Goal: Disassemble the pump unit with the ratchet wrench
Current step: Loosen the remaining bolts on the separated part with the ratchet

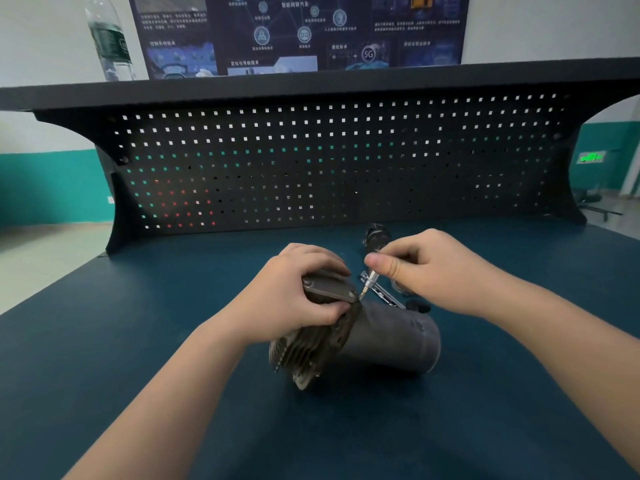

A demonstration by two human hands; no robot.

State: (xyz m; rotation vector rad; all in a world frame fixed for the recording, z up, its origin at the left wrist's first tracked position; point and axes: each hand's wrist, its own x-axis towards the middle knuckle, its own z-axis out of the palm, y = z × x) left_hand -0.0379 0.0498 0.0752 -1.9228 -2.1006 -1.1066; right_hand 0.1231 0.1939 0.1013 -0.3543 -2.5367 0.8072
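Observation:
The pump unit (391, 337) lies on its side on the blue bench top, a dark grey cylinder with a finned metal head at its left end. My left hand (298, 289) grips the flat plate on top of that finned head (311, 348). My right hand (429, 268) pinches a slim metal bit (367, 284) between thumb and fingers. The bit's tip points down at a bolt on the plate's right corner. Behind the pump lies a chrome ratchet wrench (384, 294), partly hidden by my right hand.
A dark cylindrical part (375, 237) stands behind my right hand near the black pegboard (311, 161). A small dark piece (420, 306) lies beside the pump. A water bottle (110, 39) stands on the shelf above, at the left.

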